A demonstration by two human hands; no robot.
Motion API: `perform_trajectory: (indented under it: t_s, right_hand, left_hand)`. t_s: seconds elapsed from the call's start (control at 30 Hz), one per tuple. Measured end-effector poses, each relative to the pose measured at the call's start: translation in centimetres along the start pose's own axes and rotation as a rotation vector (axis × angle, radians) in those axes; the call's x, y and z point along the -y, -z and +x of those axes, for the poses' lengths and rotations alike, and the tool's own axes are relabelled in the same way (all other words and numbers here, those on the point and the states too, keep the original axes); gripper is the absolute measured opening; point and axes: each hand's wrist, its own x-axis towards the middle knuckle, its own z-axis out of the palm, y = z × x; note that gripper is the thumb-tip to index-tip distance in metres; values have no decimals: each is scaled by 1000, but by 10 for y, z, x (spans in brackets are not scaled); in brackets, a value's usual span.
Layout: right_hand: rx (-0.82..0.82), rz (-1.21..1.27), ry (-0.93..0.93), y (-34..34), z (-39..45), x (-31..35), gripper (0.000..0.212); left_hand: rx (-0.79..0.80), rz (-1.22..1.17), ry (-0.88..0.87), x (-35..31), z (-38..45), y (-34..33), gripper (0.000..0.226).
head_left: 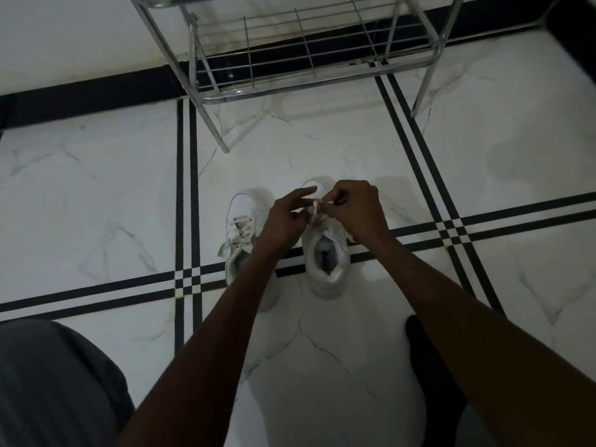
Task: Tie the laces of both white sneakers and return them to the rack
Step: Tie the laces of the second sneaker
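We see both hands over the right sneaker (327, 269) on the tiled floor (96, 195), left hand (283, 217) and right hand (358, 209) each pinching its lace (314, 210), the left sneaker (240, 230) just beside, rack (309, 46) beyond.

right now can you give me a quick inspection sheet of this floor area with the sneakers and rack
surface: white marble-look floor with black stripe lines, dim light
job's things: left sneaker on the floor, laces loose and untied; right sneaker beside it, apart, toes toward the rack; lace of the right sneaker being worked; metal wire rack beyond them, visible lower shelf holds no shoes
clutter: nothing seen
hands: left hand and right hand both over the right sneaker, pinching its lace
cables: nothing seen
surroundings: black skirting along the wall; grey trouser leg at lower left
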Motion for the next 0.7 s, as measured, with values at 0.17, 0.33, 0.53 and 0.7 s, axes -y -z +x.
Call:
perform_trajectory:
  t_s: [0.17,0.33,0.53,0.7]
  right_hand:
    - [85,-31,-85,17,0,-2,19]
    - [77,-117,-339,60,-11,-32,33]
    - [100,-113,-542,59,-28,-56,44]
    - [54,-183,-561,56,-22,-61,49]
  left_hand:
    - [-69,317,-18,-11,4,4,17]
    - [-129,772,19,1,-15,27,22]
    - [-138,869,58,12,-43,16,13]
    - [-215,978,-9,24,-45,15,18]
